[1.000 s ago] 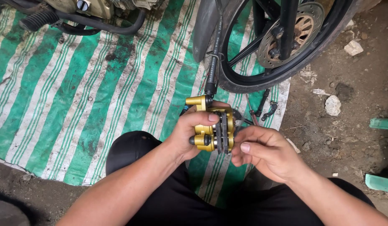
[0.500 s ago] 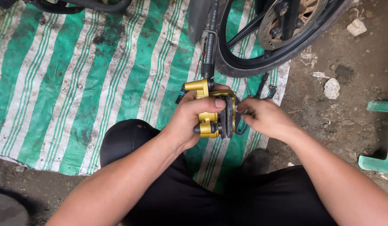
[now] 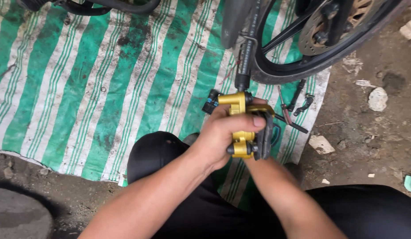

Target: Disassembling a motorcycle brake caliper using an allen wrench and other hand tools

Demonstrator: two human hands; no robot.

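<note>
Bare, dusty ground strewn with pale stones [image 3: 377,98] lies under a green-and-white striped woven tarp [image 3: 81,84], stained dark with grease. At the top right, a black motorcycle wheel [image 3: 311,66] with a drilled metal brake disc [image 3: 347,20] stands partly on the tarp, and a few slim dark hand tools [image 3: 298,95] lie just below the tyre.

The person crouches in black trousers, knees near the tarp's lower edge. The left hand [image 3: 223,135] is clenched around a gold-coloured metal brake caliper [image 3: 241,128], thumb pressed across its front face. The caliper is held up above the tarp, just below the wheel, and a black hose [image 3: 243,66] runs upward from its top toward the machine. Dark brake pads [image 3: 265,132] show at the caliper's right edge.

The right forearm reaches up behind the caliper; the right hand itself is hidden by the caliper and the left hand, so whether its grip is clenched or released cannot be told.
</note>
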